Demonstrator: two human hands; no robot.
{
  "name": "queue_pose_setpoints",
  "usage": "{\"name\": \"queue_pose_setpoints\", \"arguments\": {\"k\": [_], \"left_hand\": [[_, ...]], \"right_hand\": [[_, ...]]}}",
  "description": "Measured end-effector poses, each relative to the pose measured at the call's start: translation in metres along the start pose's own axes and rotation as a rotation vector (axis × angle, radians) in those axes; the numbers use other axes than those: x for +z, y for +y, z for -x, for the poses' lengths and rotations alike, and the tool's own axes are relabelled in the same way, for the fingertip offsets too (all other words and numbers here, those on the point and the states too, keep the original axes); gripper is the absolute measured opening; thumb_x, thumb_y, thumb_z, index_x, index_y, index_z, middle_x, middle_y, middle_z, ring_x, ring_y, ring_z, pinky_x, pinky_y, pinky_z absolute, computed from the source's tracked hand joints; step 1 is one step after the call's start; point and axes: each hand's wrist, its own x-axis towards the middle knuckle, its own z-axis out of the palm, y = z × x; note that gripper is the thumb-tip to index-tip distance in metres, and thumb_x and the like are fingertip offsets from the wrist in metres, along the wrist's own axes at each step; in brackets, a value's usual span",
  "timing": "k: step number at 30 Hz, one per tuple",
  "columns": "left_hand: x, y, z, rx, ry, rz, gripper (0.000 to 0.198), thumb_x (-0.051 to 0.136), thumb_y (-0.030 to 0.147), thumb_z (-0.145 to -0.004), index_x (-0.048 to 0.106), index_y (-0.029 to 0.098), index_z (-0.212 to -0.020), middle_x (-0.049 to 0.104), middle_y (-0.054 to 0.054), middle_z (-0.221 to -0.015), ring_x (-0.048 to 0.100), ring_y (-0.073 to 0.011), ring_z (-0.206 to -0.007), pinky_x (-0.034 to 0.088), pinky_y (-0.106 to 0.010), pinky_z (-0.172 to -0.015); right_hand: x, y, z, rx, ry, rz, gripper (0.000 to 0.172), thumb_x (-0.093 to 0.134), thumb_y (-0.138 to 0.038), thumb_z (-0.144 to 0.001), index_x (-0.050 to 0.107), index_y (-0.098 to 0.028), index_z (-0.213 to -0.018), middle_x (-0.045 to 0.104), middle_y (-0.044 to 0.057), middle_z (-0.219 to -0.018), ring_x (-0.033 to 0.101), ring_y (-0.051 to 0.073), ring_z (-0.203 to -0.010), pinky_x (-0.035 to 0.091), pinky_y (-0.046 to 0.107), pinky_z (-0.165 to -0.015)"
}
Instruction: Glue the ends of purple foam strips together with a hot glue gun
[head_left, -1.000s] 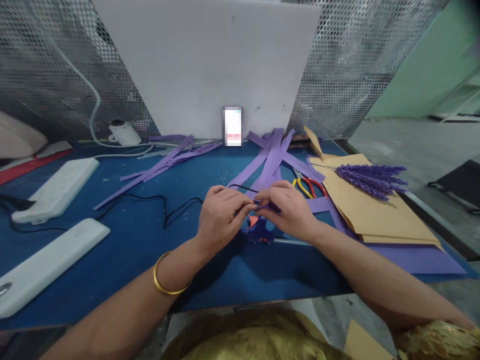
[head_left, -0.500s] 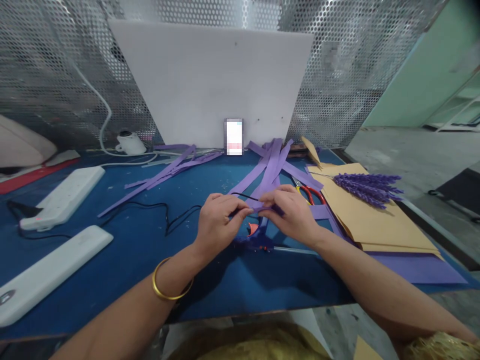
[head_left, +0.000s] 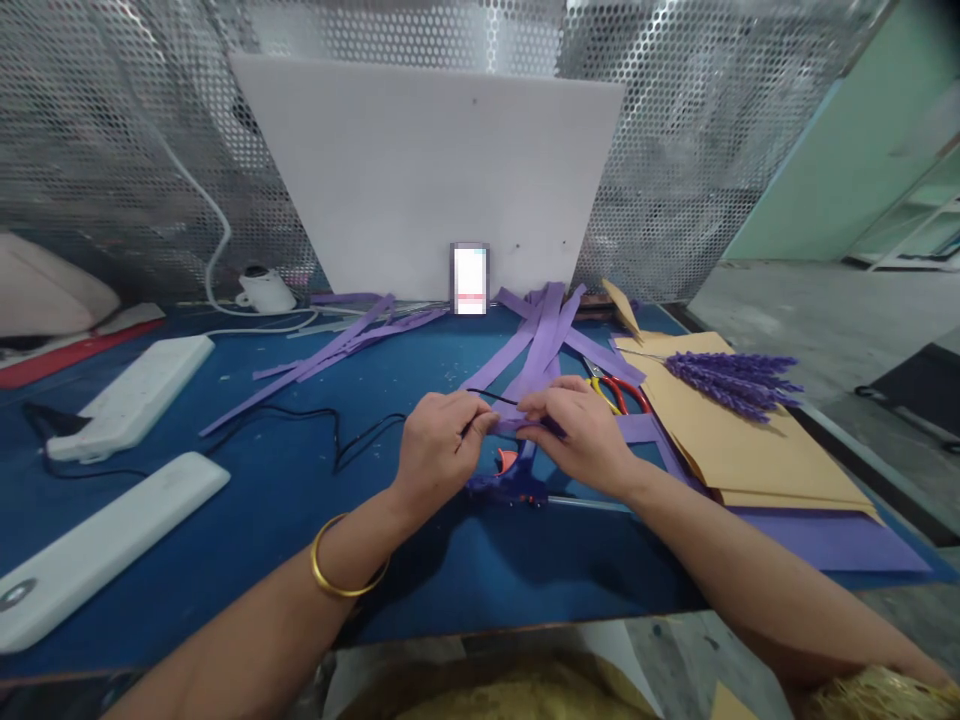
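My left hand [head_left: 444, 445] and my right hand [head_left: 574, 430] face each other over the middle of the blue table. Both are closed, pinching a short purple paper strip [head_left: 508, 423] between thumbs and fingers. Just below them lies a blue glue gun [head_left: 504, 488] with an orange trigger, a clear glue stick [head_left: 589, 503] jutting from its right end. Behind my hands spreads a pile of purple paper strips [head_left: 551, 335]. Close to my right hand are scissors [head_left: 621, 394] with red and yellow handles, partly hidden.
Tan paper sheets [head_left: 780, 460] lie right, bearing purple lavender stems [head_left: 735, 383], over a purple sheet [head_left: 825, 540]. More strips [head_left: 322, 360], a power strip [head_left: 139, 395], a long white device [head_left: 112, 550] and a black cord [head_left: 300, 410] lie left. A phone [head_left: 470, 280] leans on a white board [head_left: 427, 170].
My fingertips have drawn slightly apart along the purple strip, the left hand shifting a little. The whole view has moved slightly; the other things on the table stay put.
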Motion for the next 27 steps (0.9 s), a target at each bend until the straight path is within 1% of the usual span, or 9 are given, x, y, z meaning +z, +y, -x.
{"name": "queue_pose_setpoints", "arguments": {"k": [3,7,9,12,15,18,23,27], "left_hand": [[0.0008,-0.0003,-0.0006,-0.022,0.009,0.002,0.028,0.051,0.03,-0.098,0.064,0.02,-0.075,0.067,-0.001,-0.069,0.058,-0.0163,-0.066,0.04,-0.031,-0.068],[-0.0001,0.0001,-0.0013,-0.078,0.038,0.06,0.022,0.058,0.033,-0.096,0.068,0.021,-0.081,0.071,0.0,-0.075,0.06,-0.016,-0.069,0.041,-0.031,-0.07],[-0.0006,-0.0001,-0.0012,-0.076,0.048,0.03,0.02,0.059,0.032,-0.095,0.067,0.021,-0.08,0.071,-0.001,-0.076,0.061,-0.0168,-0.071,0.042,-0.031,-0.07],[0.0003,-0.002,-0.0008,-0.04,0.025,-0.03,0.023,0.055,0.031,-0.097,0.064,0.02,-0.078,0.07,-0.002,-0.075,0.06,-0.0173,-0.07,0.041,-0.032,-0.069],[0.0018,-0.0041,-0.001,-0.071,0.016,-0.01,0.03,0.052,0.04,-0.098,0.063,0.02,-0.079,0.068,-0.002,-0.073,0.058,-0.0164,-0.067,0.041,-0.031,-0.066],[0.0019,-0.0047,-0.0023,-0.119,0.016,0.031,0.034,0.056,0.048,-0.096,0.063,0.02,-0.078,0.068,-0.001,-0.072,0.057,-0.016,-0.065,0.041,-0.03,-0.065],[0.0008,-0.0056,-0.0038,-0.055,-0.03,0.011,0.024,0.057,0.04,-0.096,0.064,0.02,-0.084,0.071,-0.001,-0.079,0.059,-0.0163,-0.069,0.042,-0.031,-0.07],[0.0009,-0.0069,-0.0029,-0.017,-0.042,-0.061,0.033,0.052,0.046,-0.098,0.062,0.02,-0.081,0.069,-0.002,-0.074,0.057,-0.0177,-0.068,0.041,-0.032,-0.07]], "right_hand": [[-0.0007,0.0,-0.0002,-0.017,0.019,0.005,0.011,0.066,-0.025,-0.093,0.059,-0.021,-0.1,0.074,0.001,-0.081,0.068,0.018,-0.071,0.047,0.038,-0.085],[-0.0035,0.0038,-0.0015,0.03,0.039,0.051,0.01,0.065,-0.023,-0.091,0.06,-0.022,-0.1,0.075,0.001,-0.082,0.069,0.02,-0.075,0.048,0.039,-0.083],[-0.0038,0.0049,-0.0016,0.044,0.037,0.057,0.01,0.066,-0.023,-0.091,0.06,-0.022,-0.1,0.075,0.002,-0.082,0.069,0.021,-0.076,0.048,0.039,-0.083],[-0.0029,0.0046,-0.0011,0.015,0.02,0.044,0.01,0.065,-0.023,-0.091,0.061,-0.021,-0.1,0.075,0.002,-0.083,0.069,0.02,-0.074,0.048,0.04,-0.084],[-0.0029,0.0044,-0.0009,0.026,0.028,0.059,0.009,0.065,-0.024,-0.092,0.062,-0.022,-0.101,0.075,0.002,-0.082,0.069,0.02,-0.074,0.048,0.041,-0.085],[-0.0044,0.0058,-0.0014,0.051,0.06,0.084,0.01,0.065,-0.027,-0.091,0.063,-0.023,-0.101,0.074,0.001,-0.079,0.069,0.021,-0.074,0.048,0.042,-0.086],[-0.0053,0.0079,-0.0021,0.038,0.063,0.097,0.008,0.064,-0.025,-0.092,0.063,-0.023,-0.099,0.073,0.001,-0.077,0.069,0.021,-0.075,0.048,0.04,-0.083],[-0.0047,0.0074,-0.0021,0.044,0.058,0.103,0.008,0.064,-0.025,-0.092,0.063,-0.022,-0.099,0.073,0.001,-0.077,0.069,0.021,-0.075,0.048,0.04,-0.084]]}}
